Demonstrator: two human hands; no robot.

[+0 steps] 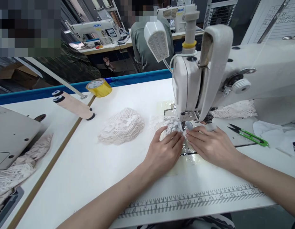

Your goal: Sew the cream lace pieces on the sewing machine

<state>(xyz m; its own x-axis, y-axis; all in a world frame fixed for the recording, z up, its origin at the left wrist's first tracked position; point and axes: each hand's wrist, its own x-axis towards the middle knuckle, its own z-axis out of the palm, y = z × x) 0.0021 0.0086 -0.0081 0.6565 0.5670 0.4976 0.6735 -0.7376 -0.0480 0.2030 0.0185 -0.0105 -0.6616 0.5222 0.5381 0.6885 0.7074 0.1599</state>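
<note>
Under the presser foot [183, 125] of a white sewing machine [189, 86] lies a small white lace piece [172, 124]. My left hand [165, 148] bends its fingers down onto the lace just left of the needle, holding it; the fingertips are partly hidden. From the right, my right hand [209, 144] grips the edge of the same lace close to the foot, its fingers pressed together. Left of my hands, a stack of scalloped lace pieces [123, 125] rests on the white table [90, 178].
Green-handled thread snips [251, 136] lie right of the needle, near more lace [235, 109]. Toward the left are thread spools [74, 106], a yellow tape roll [99, 87] and another machine [14, 136]. A printed ruler [190, 198] lines the front edge. People sit beyond the table.
</note>
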